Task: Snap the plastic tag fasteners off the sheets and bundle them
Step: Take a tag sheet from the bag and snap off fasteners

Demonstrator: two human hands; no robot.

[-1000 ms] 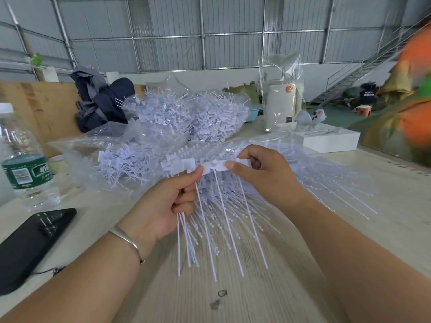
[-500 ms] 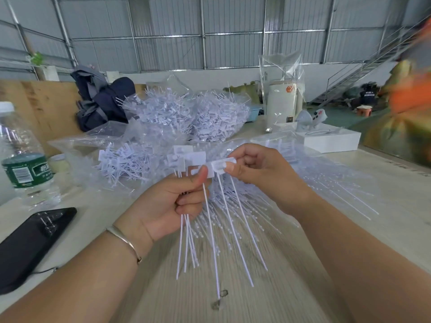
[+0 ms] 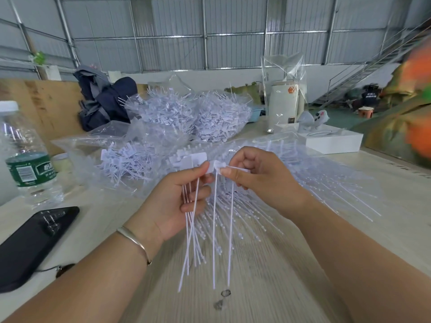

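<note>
- Head view: the left hand [image 3: 172, 203] grips a bundle of fasteners [image 3: 192, 231], thumb pressed on their white heads, thin tails hanging down toward the wooden table [image 3: 268, 287].
- The right hand [image 3: 258, 180] pinches the remaining strip [image 3: 220, 165] just beside the left thumb; 2 tails hang from it.
- Behind the hands, more fastener sheets [image 3: 314, 183] lie fanned on the table under clear plastic; loose heaps [image 3: 186, 117] sit farther back.
- At the left stand a water bottle [image 3: 25, 159] and a black phone [image 3: 35, 241]; a white box [image 3: 333, 141] sits to the right.
</note>
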